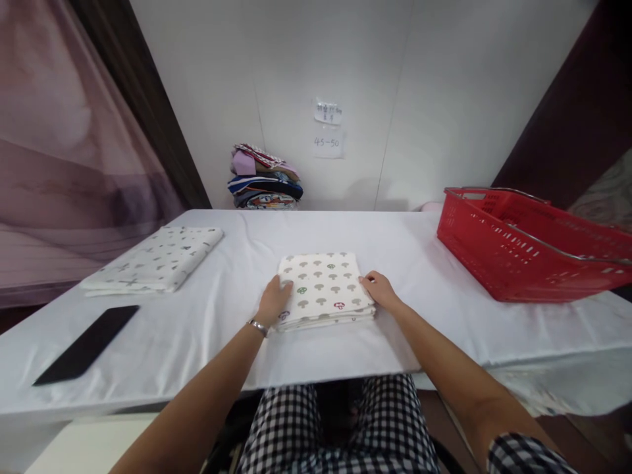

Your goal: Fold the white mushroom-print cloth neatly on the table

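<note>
In front of me lies a folded white cloth [318, 286] printed with grey mushrooms and a few green, red and purple ones. Its layers show along the near edge. My left hand [274, 299], with a metal band at the wrist, grips the left edge, thumb on top; its other fingers are mostly hidden. My right hand [379, 288] pinches the right edge of the same cloth between curled fingers. The cloth rests flat on the white-covered table [237, 349].
A larger folded white cloth with small dark prints [158, 258] lies at the left, behind a flat black board [89, 344]. A red plastic basket [523, 257] stands at the right. Several folded fabrics [266, 181] are stacked against the back wall, beside handwritten paper notes [328, 141].
</note>
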A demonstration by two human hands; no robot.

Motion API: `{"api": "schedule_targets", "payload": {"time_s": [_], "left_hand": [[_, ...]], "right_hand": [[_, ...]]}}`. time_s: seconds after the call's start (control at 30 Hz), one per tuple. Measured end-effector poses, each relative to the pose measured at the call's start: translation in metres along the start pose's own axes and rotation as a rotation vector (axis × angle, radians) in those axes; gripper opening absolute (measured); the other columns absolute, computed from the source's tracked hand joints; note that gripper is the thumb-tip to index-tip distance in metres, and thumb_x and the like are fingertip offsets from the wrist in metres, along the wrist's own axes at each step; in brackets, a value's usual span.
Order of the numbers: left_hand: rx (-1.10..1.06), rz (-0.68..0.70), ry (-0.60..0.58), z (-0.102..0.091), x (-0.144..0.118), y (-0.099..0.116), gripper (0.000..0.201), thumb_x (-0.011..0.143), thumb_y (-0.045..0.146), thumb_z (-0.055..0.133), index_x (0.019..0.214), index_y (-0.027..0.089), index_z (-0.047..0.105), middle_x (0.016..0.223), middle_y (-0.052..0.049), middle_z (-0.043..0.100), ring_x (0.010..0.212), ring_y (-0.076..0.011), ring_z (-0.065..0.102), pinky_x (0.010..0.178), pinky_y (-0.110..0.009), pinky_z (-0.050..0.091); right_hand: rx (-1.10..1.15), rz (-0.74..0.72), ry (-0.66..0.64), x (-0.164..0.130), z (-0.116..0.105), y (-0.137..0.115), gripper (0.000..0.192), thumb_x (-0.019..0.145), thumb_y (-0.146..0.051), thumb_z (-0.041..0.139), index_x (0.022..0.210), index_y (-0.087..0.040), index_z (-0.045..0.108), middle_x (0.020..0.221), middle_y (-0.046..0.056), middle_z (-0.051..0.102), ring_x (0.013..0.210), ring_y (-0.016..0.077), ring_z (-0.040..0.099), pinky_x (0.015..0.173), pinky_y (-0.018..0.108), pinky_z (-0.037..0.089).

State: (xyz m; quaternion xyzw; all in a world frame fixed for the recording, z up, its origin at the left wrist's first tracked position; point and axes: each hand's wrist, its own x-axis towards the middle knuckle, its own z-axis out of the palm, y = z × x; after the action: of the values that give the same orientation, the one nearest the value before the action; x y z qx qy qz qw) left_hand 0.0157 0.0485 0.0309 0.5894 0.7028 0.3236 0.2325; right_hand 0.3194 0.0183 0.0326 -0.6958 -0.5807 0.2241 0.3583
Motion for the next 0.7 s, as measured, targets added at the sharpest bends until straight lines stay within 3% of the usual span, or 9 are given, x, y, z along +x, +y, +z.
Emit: {"api": "schedule_targets", "payload": {"time_s": [0.23, 0.4, 0.53, 0.7], "left_hand": [[0.114, -0.108, -0.162, -0.021, -0.035, 0.004, 0.063, 0.082, 0.051, 0.048, 0.131, 0.013, 0.043, 0.104, -0.012, 0.068, 0.093, -0.0243, 0.065, 0.081, -0.034, 0.046], [0.108, -0.072, -0.066, -0.024, -0.025, 0.007, 0.056, 0.081, 0.046, 0.051, 0.127, 0.015, 0.048, 0.107, -0.012, 0.067, 0.094, -0.0232, 0.064, 0.078, -0.030, 0.045], [0.144, -0.087, -0.067, -0.023, -0.023, -0.003, 0.053, 0.079, 0.049, 0.052, 0.121, 0.015, 0.054, 0.103, -0.012, 0.068, 0.099, -0.0265, 0.062, 0.078, -0.032, 0.045], [0.012, -0.089, -0.072, -0.023, -0.033, -0.015, 0.050, 0.082, 0.053, 0.046, 0.119, 0.020, 0.056, 0.103, -0.007, 0.069, 0.093, -0.0223, 0.064, 0.078, -0.030, 0.045]], "right_hand": [[-0.006, 0.076, 0.032, -0.015, 0.008, 0.000, 0.022, 0.076, -0.039, 0.052, 0.063, -0.021, 0.049, 0.064, -0.002, 0.056, 0.066, 0.0146, 0.051, 0.062, 0.024, 0.035], [0.001, 0.076, 0.036, -0.020, 0.014, -0.005, 0.021, 0.075, -0.037, 0.052, 0.061, -0.021, 0.050, 0.065, -0.001, 0.058, 0.067, 0.0149, 0.052, 0.063, 0.024, 0.037], [0.029, 0.048, 0.041, -0.024, 0.009, -0.003, 0.020, 0.075, -0.037, 0.051, 0.065, -0.021, 0.054, 0.069, 0.000, 0.061, 0.068, 0.0148, 0.055, 0.063, 0.024, 0.038], [0.026, 0.065, 0.067, -0.011, 0.003, -0.001, 0.018, 0.077, -0.030, 0.046, 0.070, -0.019, 0.059, 0.070, 0.001, 0.062, 0.067, 0.0141, 0.056, 0.062, 0.023, 0.039]]}}
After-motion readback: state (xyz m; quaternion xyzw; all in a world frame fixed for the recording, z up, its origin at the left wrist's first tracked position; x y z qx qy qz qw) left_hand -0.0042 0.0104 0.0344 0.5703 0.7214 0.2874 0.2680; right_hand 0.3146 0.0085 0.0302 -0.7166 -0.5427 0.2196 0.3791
